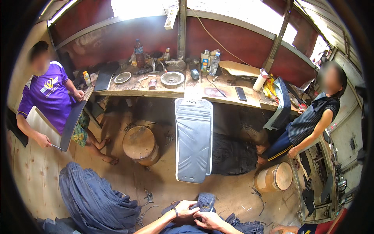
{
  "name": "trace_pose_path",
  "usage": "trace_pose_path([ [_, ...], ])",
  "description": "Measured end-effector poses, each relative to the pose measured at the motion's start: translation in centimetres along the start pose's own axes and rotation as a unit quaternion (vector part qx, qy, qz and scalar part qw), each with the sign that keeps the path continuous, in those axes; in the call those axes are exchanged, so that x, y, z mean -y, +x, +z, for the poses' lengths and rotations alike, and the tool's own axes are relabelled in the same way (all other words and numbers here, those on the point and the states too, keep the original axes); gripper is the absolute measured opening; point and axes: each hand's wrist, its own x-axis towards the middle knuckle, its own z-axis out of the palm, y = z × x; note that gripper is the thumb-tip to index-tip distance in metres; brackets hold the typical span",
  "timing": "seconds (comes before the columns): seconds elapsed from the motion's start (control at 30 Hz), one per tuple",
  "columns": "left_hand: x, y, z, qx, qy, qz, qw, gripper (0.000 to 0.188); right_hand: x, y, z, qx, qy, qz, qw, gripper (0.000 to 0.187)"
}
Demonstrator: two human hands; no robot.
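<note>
At the bottom centre, my left hand [186, 209], with a dark band at its wrist, has its fingers closed on a bunched dark blue cloth [204, 199]. My right hand [208, 220] pinches the same cloth just to the right and a little nearer. A thin, pale blue-grey sliver stands by the right fingers; I cannot make out what it is. More dark cloth lies across my lap under both forearms. A large heap of dark blue cloth [91, 197] rests on the floor at my left.
Ahead, a padded grey panel [193, 140] leans against the cluttered workbench [136, 93]. Round drums [140, 142] stand on the floor, one on each side. A person [50, 93] at left holds a dark board and a tool; another person [311, 117] stands at right. Someone's leg shows at lower right.
</note>
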Motion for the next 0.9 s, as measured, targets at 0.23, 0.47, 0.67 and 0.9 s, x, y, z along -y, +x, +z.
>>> trace_pose_path([
  [0.23,-3.7,-5.7,-2.6,-0.106,0.162,0.103,0.976,0.031,2.4,4.2,-2.2,-0.305,0.109,-0.010,0.946,0.023],
  [0.47,-4.5,-10.3,-3.5,-0.062,0.275,0.085,0.956,0.030,-3.2,14.5,-2.8,-0.365,0.543,0.197,0.730,0.064],
  [0.67,-5.7,-10.1,-5.8,-0.072,0.290,0.120,0.947,0.030,-4.1,12.2,-2.9,-0.326,0.533,0.141,0.768,0.034],
  [0.9,-7.2,-6.1,-6.0,-0.016,0.297,0.193,0.935,0.024,-7.4,8.3,-5.3,-0.396,0.479,0.216,0.753,0.036],
])
